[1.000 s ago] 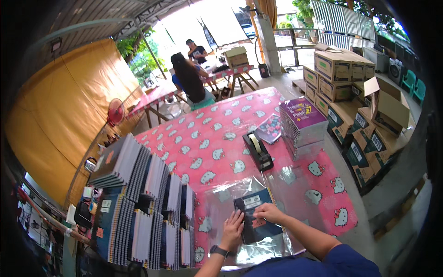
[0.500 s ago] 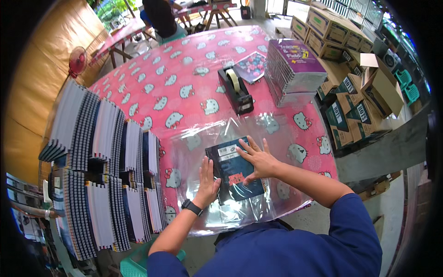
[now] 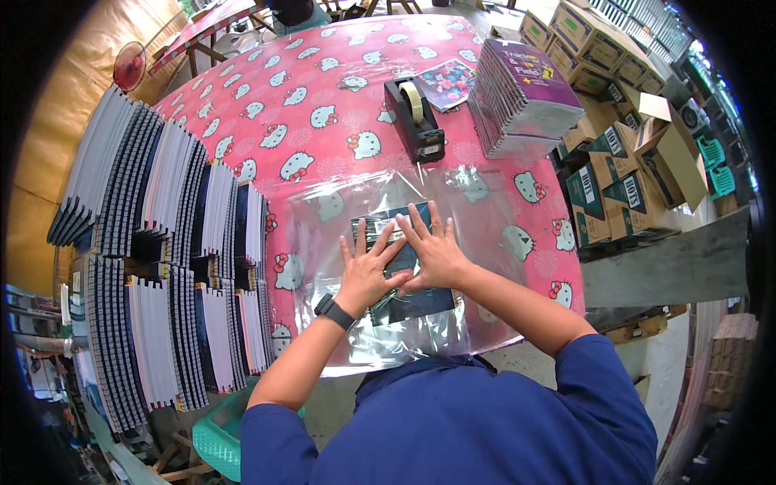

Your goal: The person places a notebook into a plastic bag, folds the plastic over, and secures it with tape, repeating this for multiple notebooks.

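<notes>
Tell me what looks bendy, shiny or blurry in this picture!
In the head view, the pink table has a curved far edge; corners go black; also in the head view, white glare streaks the clear plastic by the dark notebook; the left hand and right hand look fairly sharp.

Bright daylight glints off the plastic sheet; fisheye edges curve into black.

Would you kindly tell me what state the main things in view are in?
Left hand: spread, palm down.
Right hand: spread, palm down.
Dark blue rectangular notebook: closed, flat beneath both hands.
Clear plastic sheet: spread out, wrinkled.
Black tape dispenser: loaded with a pale roll.
Purple-topped stack of spiral-bound books: piled, closed.
Brown cardboard box: open, flaps raised.
Round red fan: cannot tell whether running.
</notes>
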The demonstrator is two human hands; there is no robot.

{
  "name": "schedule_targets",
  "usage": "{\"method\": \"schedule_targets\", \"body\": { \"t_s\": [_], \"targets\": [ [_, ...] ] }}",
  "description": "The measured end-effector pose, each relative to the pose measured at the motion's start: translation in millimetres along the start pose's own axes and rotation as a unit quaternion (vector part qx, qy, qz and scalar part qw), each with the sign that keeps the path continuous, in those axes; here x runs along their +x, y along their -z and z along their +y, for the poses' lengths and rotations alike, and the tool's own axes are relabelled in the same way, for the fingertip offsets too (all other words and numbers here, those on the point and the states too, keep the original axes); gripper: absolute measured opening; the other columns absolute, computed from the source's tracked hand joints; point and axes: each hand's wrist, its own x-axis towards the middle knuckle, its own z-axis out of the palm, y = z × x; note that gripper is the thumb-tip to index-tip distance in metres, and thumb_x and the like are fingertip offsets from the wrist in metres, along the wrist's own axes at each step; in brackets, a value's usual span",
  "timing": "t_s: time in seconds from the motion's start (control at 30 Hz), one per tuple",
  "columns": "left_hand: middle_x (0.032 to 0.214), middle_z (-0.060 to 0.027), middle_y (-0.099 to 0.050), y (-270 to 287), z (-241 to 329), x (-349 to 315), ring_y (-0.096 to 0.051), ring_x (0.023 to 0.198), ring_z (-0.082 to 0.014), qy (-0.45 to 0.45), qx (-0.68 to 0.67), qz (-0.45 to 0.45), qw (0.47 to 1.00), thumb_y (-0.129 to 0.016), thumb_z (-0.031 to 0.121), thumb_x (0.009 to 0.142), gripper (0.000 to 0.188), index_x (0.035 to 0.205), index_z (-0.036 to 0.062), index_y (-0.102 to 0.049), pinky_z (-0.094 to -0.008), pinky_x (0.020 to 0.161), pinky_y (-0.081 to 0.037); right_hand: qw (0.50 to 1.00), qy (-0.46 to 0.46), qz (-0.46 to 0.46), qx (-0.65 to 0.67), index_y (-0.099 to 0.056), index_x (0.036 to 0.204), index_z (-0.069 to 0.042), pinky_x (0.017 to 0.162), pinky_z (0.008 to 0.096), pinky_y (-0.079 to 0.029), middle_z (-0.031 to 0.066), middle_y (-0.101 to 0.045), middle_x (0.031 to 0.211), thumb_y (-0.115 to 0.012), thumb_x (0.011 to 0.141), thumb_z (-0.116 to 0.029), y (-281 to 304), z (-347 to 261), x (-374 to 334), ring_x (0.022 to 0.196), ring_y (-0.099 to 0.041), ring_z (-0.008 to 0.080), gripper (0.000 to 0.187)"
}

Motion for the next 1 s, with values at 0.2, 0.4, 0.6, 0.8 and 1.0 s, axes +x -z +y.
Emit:
{"method": "schedule_targets", "body": {
  "t_s": [0.2, 0.4, 0.6, 0.8, 1.0],
  "targets": [
    [0.146, 0.0029, -0.024, -3.2, -5.3, -4.5, -0.004, 0.137, -0.0363, 0.036, -0.005, 0.002, 0.999, -0.06, 0.061, 0.068, 0.072, 0.131, 0.0335, -0.042, -0.0719, 0.096, -0.006, 0.993, 0.034, -0.1, 0.05, -0.012, 0.142, -0.013, 0.097, 0.0671, -0.016, 0.0189, -0.008, 0.147, -0.078, 0.054, -0.043, 14.1, -16.9, -28.4, 0.134, -0.006, 0.0421, 0.114],
    [0.144, 0.0021, -0.03, 2.2, 5.4, -1.9, -0.009, 0.135, -0.0384, 0.013, -0.004, 0.018, 1.0, -0.062, 0.061, 0.067, 0.071, 0.129, 0.0311, -0.046, -0.067, 0.099, -0.015, 0.822, -0.14, 0.313, 0.454, -0.041, 0.127, -0.005, 0.098, 0.0429, -0.031, 0.0137, -0.058, 0.114, -0.065, 0.073, -0.019, 54.4, 142.2, 131.0, 0.113, -0.048, 0.028, 0.061],
    [0.141, 0.0006, -0.034, -4.1, 3.4, 4.5, -0.013, 0.133, -0.0415, -0.028, -0.033, 0.056, 0.997, -0.064, 0.058, 0.067, 0.069, 0.127, 0.0285, -0.049, -0.0564, 0.103, -0.022, 0.83, -0.277, 0.284, 0.392, -0.048, 0.116, -0.001, 0.083, 0.0355, -0.042, 0.0095, -0.066, 0.093, -0.066, 0.075, -0.019, 44.1, 158.1, 196.3, 0.085, -0.062, 0.0202, 0.048],
    [0.143, 0.0016, -0.031, -5.3, -4.8, -1.5, -0.012, 0.133, -0.0419, -0.011, -0.016, 0.06, 0.998, -0.065, 0.056, 0.067, 0.07, 0.129, 0.0307, -0.046, -0.0581, 0.102, -0.022, 0.766, -0.121, 0.336, 0.535, -0.053, 0.092, -0.002, 0.058, 0.0318, -0.05, 0.0098, -0.066, 0.076, -0.067, 0.072, -0.007, 30.8, 129.6, 143.9, 0.066, -0.065, 0.0179, 0.025],
    [0.144, 0.0039, -0.027, -4.8, 6.4, 6.0, -0.009, 0.136, -0.036, 0.002, -0.028, 0.03, 0.999, -0.063, 0.06, 0.065, 0.07, 0.128, 0.0338, -0.046, -0.0712, 0.094, -0.021, 0.904, -0.268, 0.321, 0.084, -0.054, 0.086, -0.002, 0.061, 0.0339, -0.049, 0.0115, -0.065, 0.076, -0.07, 0.067, -0.012, 38.6, 162.6, 124.1, 0.069, -0.064, 0.0211, 0.027]
  ]
}}
